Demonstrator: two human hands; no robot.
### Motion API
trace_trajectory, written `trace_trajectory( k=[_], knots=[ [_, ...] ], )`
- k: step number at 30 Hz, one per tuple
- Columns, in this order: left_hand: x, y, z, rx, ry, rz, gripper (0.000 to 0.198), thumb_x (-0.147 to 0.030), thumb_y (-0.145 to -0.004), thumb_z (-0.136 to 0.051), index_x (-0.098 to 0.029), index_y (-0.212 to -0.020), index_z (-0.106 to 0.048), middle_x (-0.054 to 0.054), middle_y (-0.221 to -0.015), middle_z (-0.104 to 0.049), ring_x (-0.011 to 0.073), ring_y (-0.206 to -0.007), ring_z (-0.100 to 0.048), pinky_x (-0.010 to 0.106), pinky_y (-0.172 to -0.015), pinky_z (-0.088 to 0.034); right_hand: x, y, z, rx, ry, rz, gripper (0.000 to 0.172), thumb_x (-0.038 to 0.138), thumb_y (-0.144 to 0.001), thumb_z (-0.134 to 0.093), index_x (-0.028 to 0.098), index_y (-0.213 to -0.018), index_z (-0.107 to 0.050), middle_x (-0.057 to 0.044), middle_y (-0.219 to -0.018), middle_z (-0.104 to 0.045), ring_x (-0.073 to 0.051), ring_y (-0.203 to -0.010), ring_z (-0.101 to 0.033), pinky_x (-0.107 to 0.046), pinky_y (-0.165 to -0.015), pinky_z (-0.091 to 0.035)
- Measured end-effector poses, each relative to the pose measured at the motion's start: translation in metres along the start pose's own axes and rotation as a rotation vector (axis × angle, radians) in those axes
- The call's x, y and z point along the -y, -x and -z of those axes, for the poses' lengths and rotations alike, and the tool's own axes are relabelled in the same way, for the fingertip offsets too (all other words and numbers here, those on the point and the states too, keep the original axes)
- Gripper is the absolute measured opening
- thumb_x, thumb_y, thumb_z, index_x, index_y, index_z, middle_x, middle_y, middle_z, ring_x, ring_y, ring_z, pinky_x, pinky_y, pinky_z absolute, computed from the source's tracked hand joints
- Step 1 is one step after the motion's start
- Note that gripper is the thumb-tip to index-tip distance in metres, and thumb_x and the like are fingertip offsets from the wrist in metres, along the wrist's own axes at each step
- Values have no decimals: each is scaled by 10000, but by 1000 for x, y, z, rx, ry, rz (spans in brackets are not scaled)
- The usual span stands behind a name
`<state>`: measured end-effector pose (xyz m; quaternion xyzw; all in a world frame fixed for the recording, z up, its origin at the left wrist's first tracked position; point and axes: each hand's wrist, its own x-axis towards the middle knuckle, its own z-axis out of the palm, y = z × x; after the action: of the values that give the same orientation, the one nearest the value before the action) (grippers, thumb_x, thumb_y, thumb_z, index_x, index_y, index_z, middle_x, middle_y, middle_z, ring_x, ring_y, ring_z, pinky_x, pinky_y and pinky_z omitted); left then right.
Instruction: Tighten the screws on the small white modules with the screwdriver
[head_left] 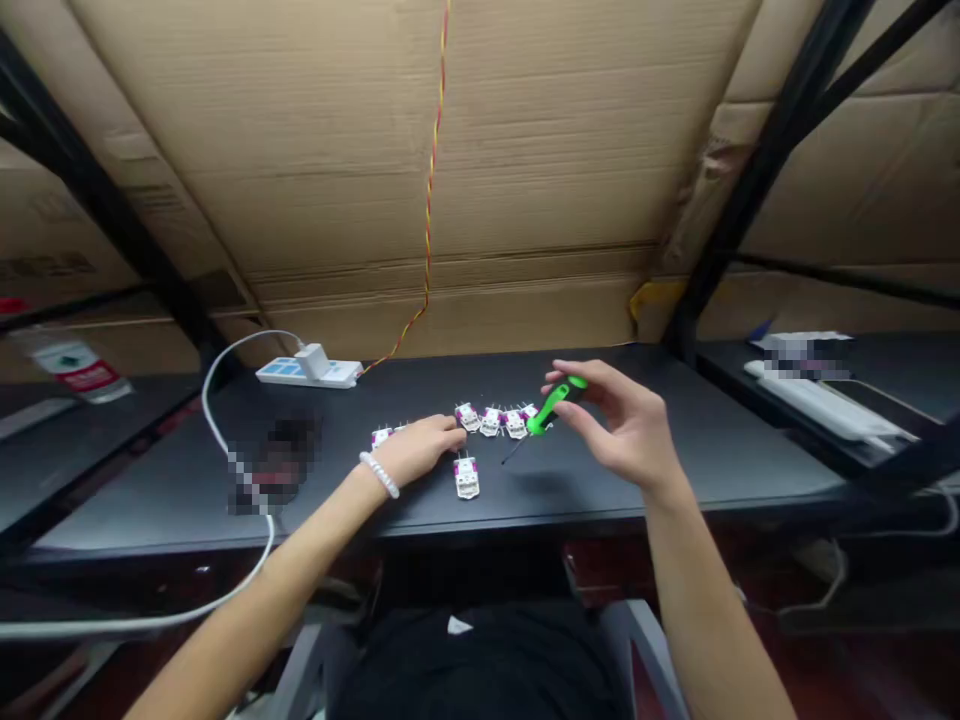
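My right hand is raised above the black table and pinches a small screwdriver with a green handle, its dark tip pointing down to the left. My left hand, with a white bead bracelet on the wrist, rests palm down on the table with its fingers curled, touching the row of small white and purple modules. One separate module lies closer to me, just right of the left hand. Another module peeks out behind the left hand.
A white power strip with a plugged adapter and white cable sits at the back left. A red-yellow twisted wire hangs down the cardboard wall. A blurred dark object lies left. White items rest on the right shelf.
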<state>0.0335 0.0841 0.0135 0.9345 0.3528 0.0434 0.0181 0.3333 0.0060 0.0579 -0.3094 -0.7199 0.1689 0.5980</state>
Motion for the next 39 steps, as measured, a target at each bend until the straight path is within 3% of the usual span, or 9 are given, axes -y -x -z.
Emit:
trace_trajectory(
  k=[12,16,24,28,33,39],
  knots=[
    [-12,28,16,-285,131,-3,242,-80,-1015,-476,-189,-984,-689,68,-946,-723,217,-881,-673,325,-814,-537,0,0,2,-21,8,3,402,246,-965,-790,299,-1362,-756,-65,-1185,-791,-245,-1099,-788,-413,-961,-698],
    [-22,32,17,-360,208,-47,309,-86,-1041,-463,-195,-1090,-748,85,-1052,-765,218,-970,-722,335,-871,-575,0,0,3,-24,19,8,413,228,-963,-794,325,-1362,-756,-52,-1188,-793,-236,-1091,-792,-389,-946,-695],
    [-48,35,18,-486,413,12,224,-158,-1057,-544,-196,-989,-754,57,-967,-806,205,-902,-766,318,-868,-603,0,2,6,-34,13,-1,427,225,-957,-806,316,-1370,-753,-58,-1207,-794,-236,-1082,-799,-401,-961,-698],
    [-55,37,11,-484,527,56,167,-191,-1040,-616,-206,-976,-769,34,-952,-835,194,-861,-778,306,-885,-605,1,3,6,-42,15,1,427,217,-957,-805,315,-1369,-752,-58,-1213,-795,-227,-1061,-806,-387,-955,-697],
    [-58,37,6,-396,600,63,154,-170,-1025,-645,-200,-921,-755,20,-896,-817,186,-820,-753,297,-837,-576,3,2,7,-53,21,2,417,225,-959,-802,313,-1364,-753,-59,-1207,-800,-228,-1054,-808,-391,-953,-697],
    [-54,33,-1,-374,634,32,160,-204,-973,-753,-210,-815,-780,60,-1089,-766,240,-1092,-679,377,-1043,-522,5,3,8,-52,32,14,429,228,-950,-816,319,-1365,-756,-60,-1203,-801,-236,-1058,-806,-386,-950,-697]
  ],
)
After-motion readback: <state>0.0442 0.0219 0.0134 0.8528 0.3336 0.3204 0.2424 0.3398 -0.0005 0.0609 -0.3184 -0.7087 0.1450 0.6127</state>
